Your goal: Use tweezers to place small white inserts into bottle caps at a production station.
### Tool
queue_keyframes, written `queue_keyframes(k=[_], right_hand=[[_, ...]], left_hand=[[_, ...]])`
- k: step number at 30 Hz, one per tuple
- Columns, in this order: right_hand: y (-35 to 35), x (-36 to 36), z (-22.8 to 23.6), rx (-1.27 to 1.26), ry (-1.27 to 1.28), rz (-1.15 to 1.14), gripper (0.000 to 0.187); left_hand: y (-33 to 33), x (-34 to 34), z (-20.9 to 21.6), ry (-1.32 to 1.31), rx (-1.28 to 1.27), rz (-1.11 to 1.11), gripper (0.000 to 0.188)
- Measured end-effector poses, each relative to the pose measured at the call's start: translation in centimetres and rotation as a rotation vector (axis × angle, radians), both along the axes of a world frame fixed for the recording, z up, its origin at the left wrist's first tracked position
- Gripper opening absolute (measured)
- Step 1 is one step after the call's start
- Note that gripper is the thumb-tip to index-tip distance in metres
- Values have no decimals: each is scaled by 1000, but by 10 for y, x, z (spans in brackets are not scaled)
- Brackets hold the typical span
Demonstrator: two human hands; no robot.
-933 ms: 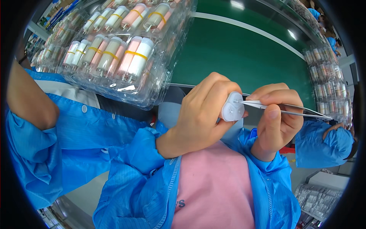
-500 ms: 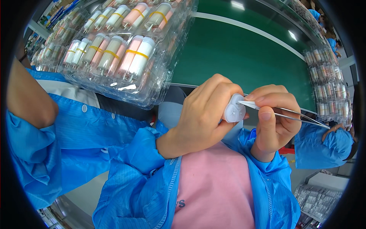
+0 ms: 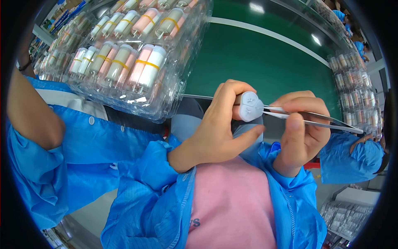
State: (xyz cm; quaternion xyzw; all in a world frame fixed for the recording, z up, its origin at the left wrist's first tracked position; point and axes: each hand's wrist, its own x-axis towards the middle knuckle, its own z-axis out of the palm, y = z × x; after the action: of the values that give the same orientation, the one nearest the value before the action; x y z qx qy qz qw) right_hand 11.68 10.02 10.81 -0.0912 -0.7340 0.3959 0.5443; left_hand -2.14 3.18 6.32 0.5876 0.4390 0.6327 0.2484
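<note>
My left hand (image 3: 213, 130) holds a bundle of tubes capped by a white three-lobed end piece (image 3: 250, 107), which faces right. Its fingers curl behind the bundle while the thumb stands away below. Pinkish and grey tube sides show just left of the cap; the rest is hidden by the hand. Metal tweezers (image 3: 327, 120) are pinched between thumb and fingers of my right hand (image 3: 304, 135). Their two pale tips lie slightly apart at the cap's right edge; whether they touch it or grip anything is too small to tell.
Stacked clear plastic trays (image 3: 124, 99) hold banded pink, white and grey tubes at the left. Beyond my hands runs a green work surface (image 3: 257, 58). More filled trays (image 3: 358, 95) stand far right. Co-workers in blue sleeves (image 3: 78, 166) sit close on my left and at the right.
The capped bundle has turned and risen slightly, and my left thumb has come away from it. The tweezers' tips have moved from the cap's face to its right edge and spread apart.
</note>
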Motion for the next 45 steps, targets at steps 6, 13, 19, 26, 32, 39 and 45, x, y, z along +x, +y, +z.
queue_keyframes(k=[6, 13, 19, 26, 32, 39, 45], right_hand=[[-7, 1, -12, -232, 35, 93, 16], [-3, -1, -18, -246, 5, 84, 16], [-3, -4, -17, -210, 91, 87, 14], [-3, -7, -17, -130, 43, 97, 10], [-1, -7, -18, -96, 28, 77, 11], [-1, -6, -20, -99, 41, 81, 11], [-2, -7, -20, -91, 32, 74, 10]], left_hand=[[1, -9, -3, 104, -69, -66, 53], [3, 2, -5, -191, -118, -69, 61], [4, -3, -2, 38, -99, -20, 41], [6, 1, -1, 63, -23, 49, 37], [7, 1, -1, 101, 6, 78, 36], [5, -2, -2, 206, 21, 95, 42], [7, 2, -1, 128, 23, 99, 36]])
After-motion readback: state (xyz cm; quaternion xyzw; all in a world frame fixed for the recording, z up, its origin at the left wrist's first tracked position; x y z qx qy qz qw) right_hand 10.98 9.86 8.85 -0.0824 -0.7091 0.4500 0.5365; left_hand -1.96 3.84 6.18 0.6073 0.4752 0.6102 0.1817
